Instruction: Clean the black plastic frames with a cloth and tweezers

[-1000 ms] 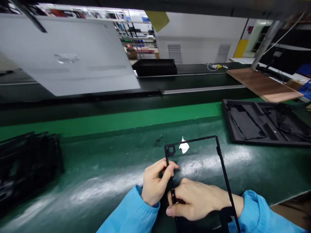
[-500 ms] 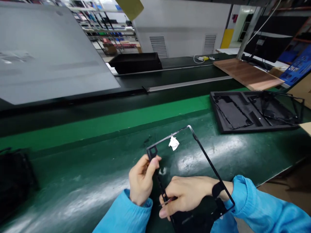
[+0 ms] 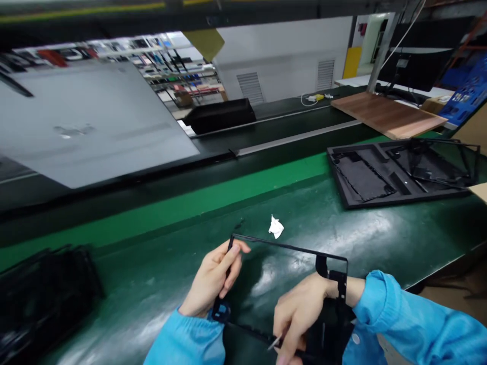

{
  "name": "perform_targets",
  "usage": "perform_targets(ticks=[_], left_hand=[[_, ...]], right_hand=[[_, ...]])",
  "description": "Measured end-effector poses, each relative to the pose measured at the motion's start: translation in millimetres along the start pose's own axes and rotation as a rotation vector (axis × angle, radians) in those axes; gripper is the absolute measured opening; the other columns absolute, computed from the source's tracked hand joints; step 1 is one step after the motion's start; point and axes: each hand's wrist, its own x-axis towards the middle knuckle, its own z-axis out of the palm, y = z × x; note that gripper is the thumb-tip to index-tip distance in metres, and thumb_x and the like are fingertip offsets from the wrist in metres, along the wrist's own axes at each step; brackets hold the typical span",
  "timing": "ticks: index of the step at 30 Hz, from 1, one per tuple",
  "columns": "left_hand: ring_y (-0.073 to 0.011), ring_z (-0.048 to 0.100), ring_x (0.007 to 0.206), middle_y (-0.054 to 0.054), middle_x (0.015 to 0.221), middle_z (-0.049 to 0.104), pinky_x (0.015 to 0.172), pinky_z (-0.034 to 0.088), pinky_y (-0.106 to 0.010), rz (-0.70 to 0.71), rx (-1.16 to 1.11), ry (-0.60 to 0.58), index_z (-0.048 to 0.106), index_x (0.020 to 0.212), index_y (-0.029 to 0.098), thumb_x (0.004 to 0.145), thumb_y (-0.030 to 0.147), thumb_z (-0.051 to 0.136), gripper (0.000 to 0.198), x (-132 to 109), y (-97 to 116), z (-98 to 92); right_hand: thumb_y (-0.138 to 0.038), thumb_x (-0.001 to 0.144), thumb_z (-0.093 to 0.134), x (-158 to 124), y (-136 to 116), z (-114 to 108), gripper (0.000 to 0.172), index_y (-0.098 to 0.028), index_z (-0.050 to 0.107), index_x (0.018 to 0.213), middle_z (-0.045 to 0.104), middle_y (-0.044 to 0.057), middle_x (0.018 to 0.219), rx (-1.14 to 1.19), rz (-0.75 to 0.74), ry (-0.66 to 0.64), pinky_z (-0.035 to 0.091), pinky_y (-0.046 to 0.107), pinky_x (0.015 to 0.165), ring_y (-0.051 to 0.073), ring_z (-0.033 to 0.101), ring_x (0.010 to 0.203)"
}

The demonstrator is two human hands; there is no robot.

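Note:
A thin black rectangular frame [image 3: 281, 245] is held up in front of me, tilted, with wider tabs near its right side. My left hand [image 3: 218, 268] pinches the frame at its upper left corner, thumb on top. Through the frame's opening reaches my right hand [image 3: 300, 309], with the frame's right side crossing in front of the wrist. Its fingers are closed around a small tool with a thin metal tip [image 3: 274, 343], which lies at the frame's lower bar. Most of the tool is hidden by the fingers, so its kind does not show.
A crumpled white scrap [image 3: 276, 226] lies on the green mat [image 3: 182, 263] beyond the frame. More black frames are piled [image 3: 49, 299] at the left. At the right, a black foam tray [image 3: 403, 200] holds several similar frames. A wooden board [image 3: 388, 114] lies behind it.
The frame has been turned, so a different side now faces away from me, and its far edge sits lower. My right hand and the tool have shifted right and nearer. The view has swung slightly left.

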Motion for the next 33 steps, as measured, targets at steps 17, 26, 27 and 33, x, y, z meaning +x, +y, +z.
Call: perform_targets(ticks=[17, 26, 27, 33], left_hand=[[-0.0215, 0.063, 0.041, -0.001, 0.045, 0.059, 0.038, 0.047, -0.026, -0.166, -0.322, 0.290, 0.070, 0.090, 0.017, 0.083, 0.073, 0.077, 0.056, -85, -39, 59.2], [-0.0206, 0.074, 0.087, -0.006, 0.098, 0.078, 0.080, 0.060, -0.030, 0.491, 0.546, 0.429, 0.076, 0.103, 0.022, 0.096, 0.045, 0.074, 0.024, -46, 32, 22.7], [-0.0181, 0.072, 0.086, -0.004, 0.096, 0.076, 0.079, 0.059, -0.028, 0.606, 0.599, 0.396, 0.075, 0.101, 0.023, 0.098, 0.037, 0.073, 0.015, -40, 41, 33.1], [-0.0116, 0.063, 0.072, 0.001, 0.082, 0.069, 0.067, 0.053, -0.023, 0.925, 0.690, 0.221, 0.069, 0.098, 0.021, 0.098, 0.016, 0.072, 0.006, -8, 69, 93.0]], right_hand=[[-0.063, 0.108, 0.046, -10, 9, -13, 0.049, -0.018, 0.064, 0.116, 0.062, -0.004, 0.058, 0.021, -0.580, 1.901, 0.043, 0.026, 0.055, 0.013, 0.056, 0.051], [-0.052, 0.113, 0.037, -13, 2, 5, 0.062, -0.024, 0.053, 0.061, 0.061, 0.001, 0.055, -0.307, -0.547, 1.783, 0.047, 0.029, 0.062, 0.014, 0.059, 0.052], [-0.051, 0.113, 0.036, -13, 3, 7, 0.063, -0.024, 0.052, 0.060, 0.060, 0.001, 0.056, -0.343, -0.549, 1.767, 0.046, 0.029, 0.063, 0.014, 0.059, 0.053], [-0.048, 0.114, 0.031, -10, 4, 10, 0.055, -0.024, 0.051, 0.068, 0.058, 0.001, 0.062, -0.471, -0.559, 1.772, 0.045, 0.029, 0.061, 0.014, 0.057, 0.056]])
